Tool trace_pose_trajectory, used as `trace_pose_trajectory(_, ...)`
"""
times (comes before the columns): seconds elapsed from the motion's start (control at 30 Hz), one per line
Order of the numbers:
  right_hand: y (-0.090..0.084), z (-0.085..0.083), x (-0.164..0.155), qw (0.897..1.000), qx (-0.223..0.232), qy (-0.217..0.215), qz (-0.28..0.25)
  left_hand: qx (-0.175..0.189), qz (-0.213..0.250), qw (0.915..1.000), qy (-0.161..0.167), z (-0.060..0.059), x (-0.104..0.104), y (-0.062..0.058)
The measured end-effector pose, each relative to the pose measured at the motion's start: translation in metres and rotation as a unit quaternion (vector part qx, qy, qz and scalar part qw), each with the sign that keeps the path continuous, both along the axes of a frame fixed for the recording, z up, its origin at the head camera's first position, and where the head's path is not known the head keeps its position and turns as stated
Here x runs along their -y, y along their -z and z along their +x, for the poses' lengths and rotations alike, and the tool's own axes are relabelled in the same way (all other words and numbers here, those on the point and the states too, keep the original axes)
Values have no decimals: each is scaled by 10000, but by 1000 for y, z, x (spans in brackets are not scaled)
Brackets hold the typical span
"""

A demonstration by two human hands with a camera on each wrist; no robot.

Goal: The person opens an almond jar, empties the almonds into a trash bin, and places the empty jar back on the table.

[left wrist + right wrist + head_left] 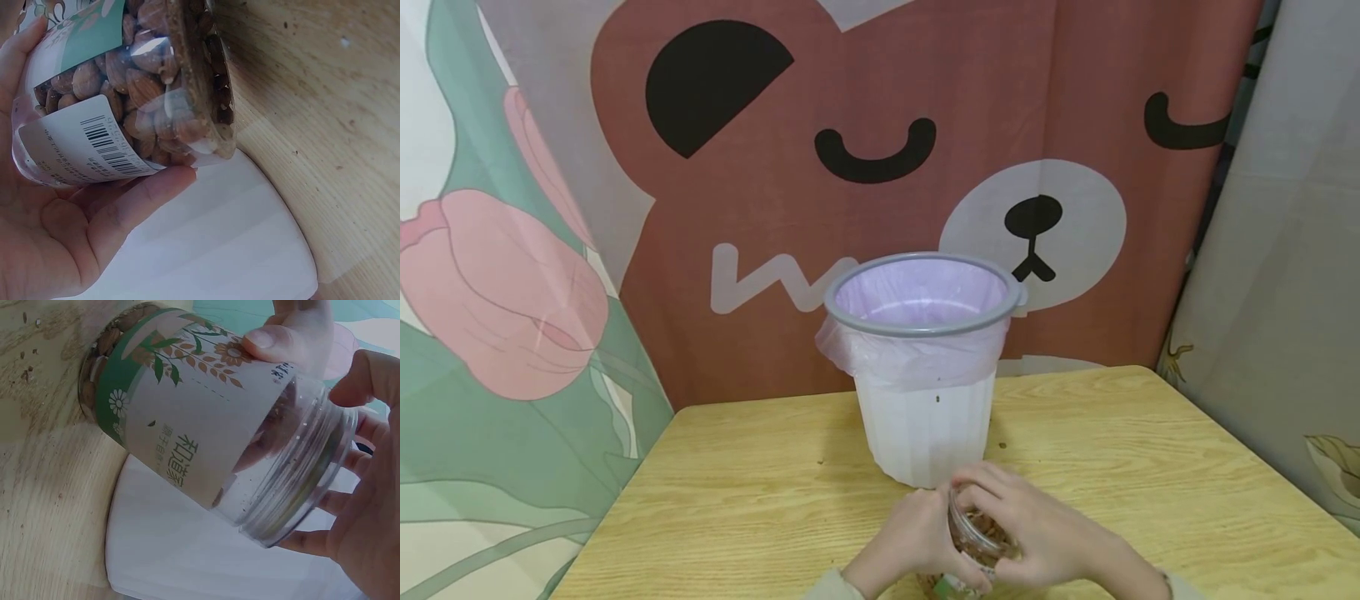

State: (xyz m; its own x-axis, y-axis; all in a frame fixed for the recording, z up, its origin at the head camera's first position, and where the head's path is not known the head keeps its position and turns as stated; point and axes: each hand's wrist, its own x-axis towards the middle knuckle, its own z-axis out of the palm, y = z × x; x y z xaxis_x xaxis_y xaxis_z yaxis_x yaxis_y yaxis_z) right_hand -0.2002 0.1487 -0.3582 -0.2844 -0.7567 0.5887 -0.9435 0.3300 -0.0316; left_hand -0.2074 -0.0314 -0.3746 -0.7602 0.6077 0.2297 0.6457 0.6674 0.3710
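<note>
- Clear plastic jar (972,533) of almonds (147,94) was held between both hands over the near edge of the table (737,492), just in front of the white bin (925,433).
- Left hand (917,542) gripped the jar body from the left; the left wrist view showed its fingers (144,200) curled under the barcode label (84,147), the palm cupping the side.
- Right hand (1045,533) was at the jar's open mouth (300,481); thumb (281,331) on the label side, fingers (369,381) wrapped over the threaded rim. No lid visible in any view.
- Long axis of the jar was tilted, not upright: base down toward the table, mouth up toward the right hand, in the right wrist view.
- Key relation: jar sat between the two hands, body in the left, mouth end in the right; the bin's rim (925,317) stood higher than the jar, beyond it toward the far edge.
- Both hands equally close, both in contact; left carried the body, judging by the grip.
- Bin was lined with a pale purple bag (917,292) folded over a grey ring; stood mid-table, nearer the far edge.
- Small crumbs (25,369) lay on the table by the jar base.
- Bear-print cloth (925,125) hung behind the table.
</note>
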Motion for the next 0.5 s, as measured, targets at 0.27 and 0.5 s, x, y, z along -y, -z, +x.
trace_pose_trajectory(0.27,2,5,1,9995,171,269,-35,160,-38,9999,35,-1,1,0)
trace_pose_trajectory(0.5,1,7,3,9846,166,1742,-49,305,62,9995,113,-1,0,-2)
